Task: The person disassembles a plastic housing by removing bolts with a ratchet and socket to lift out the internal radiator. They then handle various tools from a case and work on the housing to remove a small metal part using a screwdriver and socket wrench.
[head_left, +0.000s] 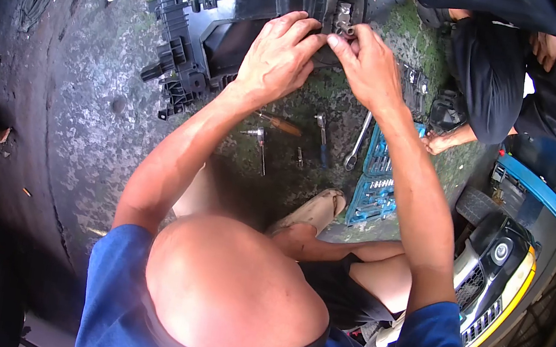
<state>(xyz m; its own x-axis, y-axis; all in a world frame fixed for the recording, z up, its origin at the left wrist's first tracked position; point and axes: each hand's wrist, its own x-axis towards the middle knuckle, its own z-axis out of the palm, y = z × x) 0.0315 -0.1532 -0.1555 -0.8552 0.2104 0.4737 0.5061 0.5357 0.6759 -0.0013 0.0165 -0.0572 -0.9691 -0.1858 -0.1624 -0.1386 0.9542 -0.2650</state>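
Note:
A large black plastic housing (229,37) with a ribbed grid lies on the floor at the top of the view. At its right end, a rounded black recess holds a small silvery metal fitting (344,15). My left hand (278,58) rests at the recess's left edge, its fingers bent and closed; what the fingertips hold, if anything, is hidden. My right hand (371,66) is closed at the lower right of the recess, with thumb and fingers pinched at the metal fitting. The two thumbs nearly meet just below it.
On the floor below my hands lie a screwdriver (280,125), a ratchet (321,137), a T-shaped tool (260,147) and a wrench (358,142). A blue socket case (375,183) stands open beside them. Another person (490,82) squats at upper right. A car front (493,272) is at right.

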